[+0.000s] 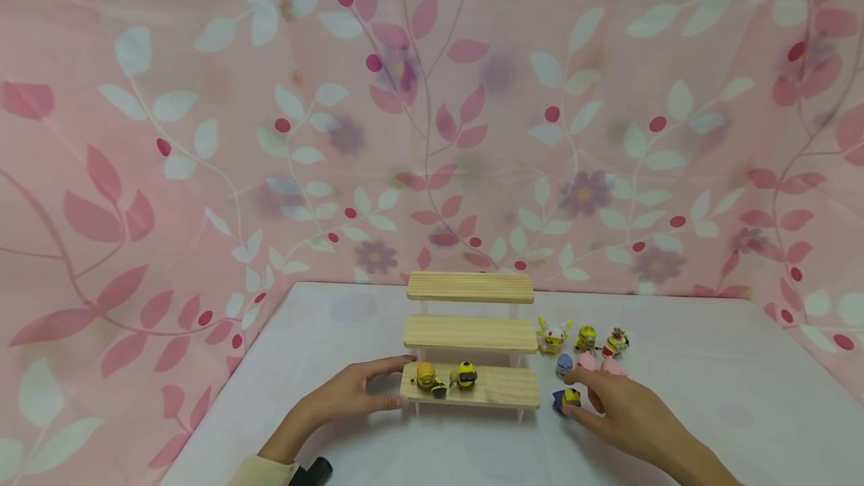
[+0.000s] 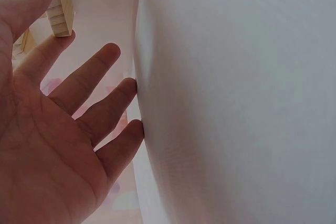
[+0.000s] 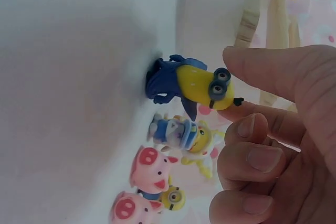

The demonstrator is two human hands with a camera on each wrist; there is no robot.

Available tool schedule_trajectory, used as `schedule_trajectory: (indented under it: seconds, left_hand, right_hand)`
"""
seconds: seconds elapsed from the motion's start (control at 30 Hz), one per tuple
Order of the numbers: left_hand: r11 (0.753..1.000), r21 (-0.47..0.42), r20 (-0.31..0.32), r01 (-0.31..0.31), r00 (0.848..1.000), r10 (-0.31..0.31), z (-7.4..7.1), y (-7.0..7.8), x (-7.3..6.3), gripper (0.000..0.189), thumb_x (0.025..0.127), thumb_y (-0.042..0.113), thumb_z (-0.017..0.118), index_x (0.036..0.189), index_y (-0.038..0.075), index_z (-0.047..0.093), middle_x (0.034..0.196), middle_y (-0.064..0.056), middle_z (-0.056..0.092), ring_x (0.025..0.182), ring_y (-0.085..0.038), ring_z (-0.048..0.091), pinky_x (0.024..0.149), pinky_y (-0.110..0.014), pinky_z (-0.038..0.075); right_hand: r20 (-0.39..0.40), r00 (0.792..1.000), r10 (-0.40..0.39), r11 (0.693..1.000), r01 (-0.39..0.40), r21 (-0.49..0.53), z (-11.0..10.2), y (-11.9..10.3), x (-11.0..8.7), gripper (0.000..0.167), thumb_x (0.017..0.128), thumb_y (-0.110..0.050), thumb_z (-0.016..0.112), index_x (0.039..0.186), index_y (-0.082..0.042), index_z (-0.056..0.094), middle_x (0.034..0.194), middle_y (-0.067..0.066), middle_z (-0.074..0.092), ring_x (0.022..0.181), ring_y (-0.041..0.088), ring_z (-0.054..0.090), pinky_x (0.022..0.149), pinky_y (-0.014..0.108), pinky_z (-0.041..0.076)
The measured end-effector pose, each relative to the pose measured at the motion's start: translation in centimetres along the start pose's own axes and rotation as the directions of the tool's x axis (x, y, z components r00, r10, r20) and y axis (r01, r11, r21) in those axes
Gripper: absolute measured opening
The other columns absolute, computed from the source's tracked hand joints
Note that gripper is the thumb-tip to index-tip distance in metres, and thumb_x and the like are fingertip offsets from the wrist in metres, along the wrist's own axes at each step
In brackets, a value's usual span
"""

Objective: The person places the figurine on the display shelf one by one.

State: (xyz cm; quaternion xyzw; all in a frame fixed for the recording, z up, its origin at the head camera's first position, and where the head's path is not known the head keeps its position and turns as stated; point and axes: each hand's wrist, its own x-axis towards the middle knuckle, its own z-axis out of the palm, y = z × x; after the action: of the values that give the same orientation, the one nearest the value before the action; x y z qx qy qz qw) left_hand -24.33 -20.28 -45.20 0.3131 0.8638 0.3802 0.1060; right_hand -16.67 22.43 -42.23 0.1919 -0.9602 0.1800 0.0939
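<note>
A three-tier display rack (image 1: 470,334) with wooden planks stands on the white table. My left hand (image 1: 358,394) holds the left end of its lowest plank (image 2: 61,14) between thumb and index finger; the other fingers extend loosely. On that plank sit two yellow figurines, one orange-topped (image 1: 426,376) and one with black goggles (image 1: 467,375). To the right of the rack, a minion figurine (image 3: 205,85) in blue stands upright on the table. Around its yellow head, my right hand (image 1: 631,415) has thumb and index finger spread, with the fingertips right beside it and the remaining fingers bent.
Behind the right hand stand two pink pig figurines (image 3: 149,169) and a blue-hatted figurine (image 1: 564,364). Farther back are a long-eared yellow figurine (image 1: 553,337), a yellow-headed one (image 1: 586,338) and a brown-headed one (image 1: 615,342). A floral pink cloth (image 1: 432,111) hangs behind the table.
</note>
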Motion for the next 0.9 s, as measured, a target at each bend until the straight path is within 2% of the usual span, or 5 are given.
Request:
schedule_trajectory:
  seconds: [0.13,0.3,0.47,0.9]
  left_hand:
    - [1.0,0.001,0.001,-0.001,1.0,0.001,-0.03,-0.06,0.0,0.064,0.088,0.049,0.071,0.145,0.028,0.051,0.139,0.007,0.056,0.133,-0.022,0.046,0.105,-0.055,0.038]
    - [1.0,-0.003,0.007,0.001,1.0,-0.001,0.07,-0.17,0.03,0.065,0.088,0.05,0.07,0.146,0.027,0.05,0.14,0.007,0.055,0.133,-0.022,0.046,0.105,-0.054,0.038]
    - [1.0,0.007,0.004,-0.003,1.0,0.003,0.04,-0.1,-0.05,0.065,0.088,0.051,0.07,0.146,0.028,0.05,0.139,0.007,0.056,0.132,-0.022,0.046,0.105,-0.054,0.039]
    - [1.0,-0.018,0.006,-0.013,1.0,0.013,-0.15,0.47,-0.26,0.064,0.088,0.049,0.071,0.145,0.028,0.05,0.139,0.006,0.056,0.132,-0.023,0.047,0.105,-0.054,0.039]
  right_hand:
    - [0.019,1.0,0.011,1.0,-0.011,-0.006,0.18,0.36,-0.02,0.028,0.085,-0.042,0.077,0.106,-0.028,0.065,0.061,-0.017,0.034,0.051,-0.001,0.026,0.047,0.019,0.021]
    - [0.073,0.994,0.075,0.997,-0.075,-0.008,0.31,0.44,0.05,0.025,0.083,-0.04,0.079,0.101,-0.031,0.064,0.06,-0.015,0.036,0.049,0.001,0.029,0.047,0.02,0.023]
    - [0.103,0.989,0.105,0.994,-0.105,-0.008,0.43,0.43,-0.04,0.025,0.082,-0.039,0.079,0.1,-0.031,0.064,0.06,-0.014,0.038,0.05,0.002,0.031,0.047,0.022,0.023]
    - [0.065,0.996,0.062,0.998,-0.062,-0.011,0.44,0.81,-0.21,0.022,0.082,-0.038,0.079,0.096,-0.031,0.064,0.06,-0.015,0.036,0.051,0.001,0.031,0.047,0.021,0.024]
